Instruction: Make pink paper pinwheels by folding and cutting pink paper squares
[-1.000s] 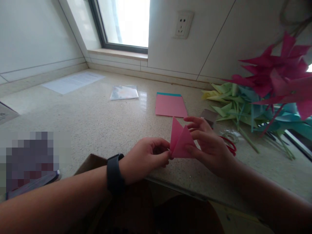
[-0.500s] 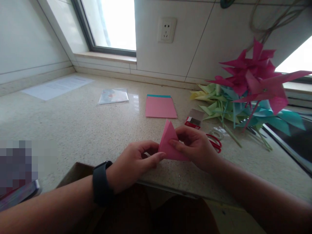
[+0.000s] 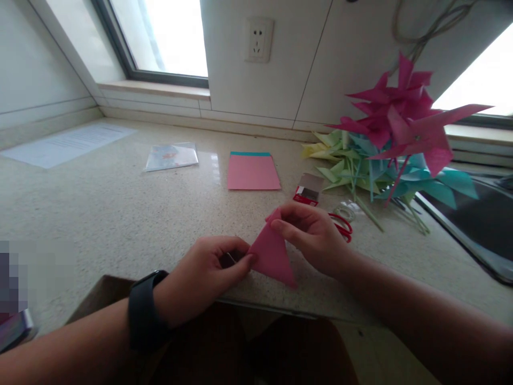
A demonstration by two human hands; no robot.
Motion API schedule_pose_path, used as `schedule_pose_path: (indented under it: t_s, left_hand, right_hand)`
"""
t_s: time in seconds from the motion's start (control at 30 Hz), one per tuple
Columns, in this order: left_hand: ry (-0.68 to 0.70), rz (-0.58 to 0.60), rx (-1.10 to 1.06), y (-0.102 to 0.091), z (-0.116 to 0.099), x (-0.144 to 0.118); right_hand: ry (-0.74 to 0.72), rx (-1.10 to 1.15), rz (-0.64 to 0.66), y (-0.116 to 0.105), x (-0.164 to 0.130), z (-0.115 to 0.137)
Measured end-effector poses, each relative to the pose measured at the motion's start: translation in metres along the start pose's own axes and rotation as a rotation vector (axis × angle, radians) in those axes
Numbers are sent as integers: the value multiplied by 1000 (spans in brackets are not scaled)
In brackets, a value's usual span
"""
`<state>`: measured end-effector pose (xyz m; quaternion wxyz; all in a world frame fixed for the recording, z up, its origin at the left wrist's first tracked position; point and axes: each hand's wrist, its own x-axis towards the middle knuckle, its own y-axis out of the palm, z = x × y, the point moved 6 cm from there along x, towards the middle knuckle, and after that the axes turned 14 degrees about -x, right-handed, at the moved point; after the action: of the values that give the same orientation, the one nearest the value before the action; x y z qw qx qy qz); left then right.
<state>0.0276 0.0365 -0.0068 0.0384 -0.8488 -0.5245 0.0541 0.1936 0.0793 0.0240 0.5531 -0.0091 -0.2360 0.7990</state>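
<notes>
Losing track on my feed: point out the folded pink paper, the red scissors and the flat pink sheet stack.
folded pink paper (image 3: 271,256), head view, middle of the triangular face.
red scissors (image 3: 342,227), head view, on the red handle loop beside the right hand.
flat pink sheet stack (image 3: 252,172), head view, middle of the top sheet.

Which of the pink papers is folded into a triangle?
The pink folded paper triangle held between the left hand and right hand. The other, a pink flat paper sheet, lies unfolded farther back on the counter.
</notes>
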Motion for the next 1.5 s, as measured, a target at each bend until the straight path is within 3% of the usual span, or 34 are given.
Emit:
schedule_pose_path:
  t_s: [0.23,0.37,0.57,0.73,1.03,1.5]
  left_hand:
    - [10,-49,-122,-1,0,-1]
    - [14,-138,-215,-6,-3,-2]
    - [31,-280,-242,-14,-3,-7]
    - [46,-333,-196,-17,-2,-10]
    - [71,-359,-158,-19,-4,-13]
    - [79,-332,-198,-19,-2,-16]
  right_hand:
    - [-23,60,-17,-1,-2,6]
    - [-34,84,-5,0,-2,6]
    - [-24,110,2,-1,-5,7]
    - [13,111,13,-1,-6,7]
    - [23,138,9,0,-4,1]
    - [-113,37,2,-7,-7,13]
